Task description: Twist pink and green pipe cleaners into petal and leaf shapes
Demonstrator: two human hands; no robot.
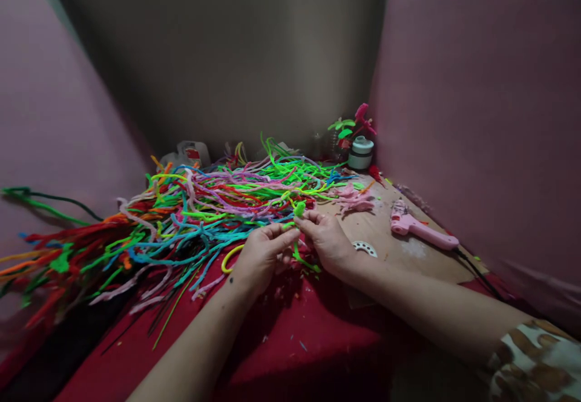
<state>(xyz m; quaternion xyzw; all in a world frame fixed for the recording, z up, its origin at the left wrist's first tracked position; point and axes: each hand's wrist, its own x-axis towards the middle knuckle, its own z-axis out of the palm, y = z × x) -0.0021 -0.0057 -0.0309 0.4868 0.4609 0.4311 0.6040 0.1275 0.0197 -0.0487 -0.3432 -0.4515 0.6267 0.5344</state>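
A bright green pipe cleaner (299, 209) is pinched between my two hands, its upper end bent into a small fuzzy lump. My left hand (267, 249) closes thumb and fingertips on a stretch of it from the left. From the right, my right hand (327, 240) grips it just under the lump. Below the fingers hangs another green length (305, 263), and I cannot tell whether it is the same piece. Beyond and left of my hands spreads a big heap of multicoloured pipe cleaners (218, 196). A yellow curved piece (227, 259) lies by my left wrist.
On a brown board (408, 257) to the right lies a pink glue gun (420, 230) with a black cord. Pink fuzzy pieces (356, 199) and a white perforated disc (364, 248) are near my right hand. A pale jar (361, 152) stands at the back. Red cloth (290, 341) covers the table.
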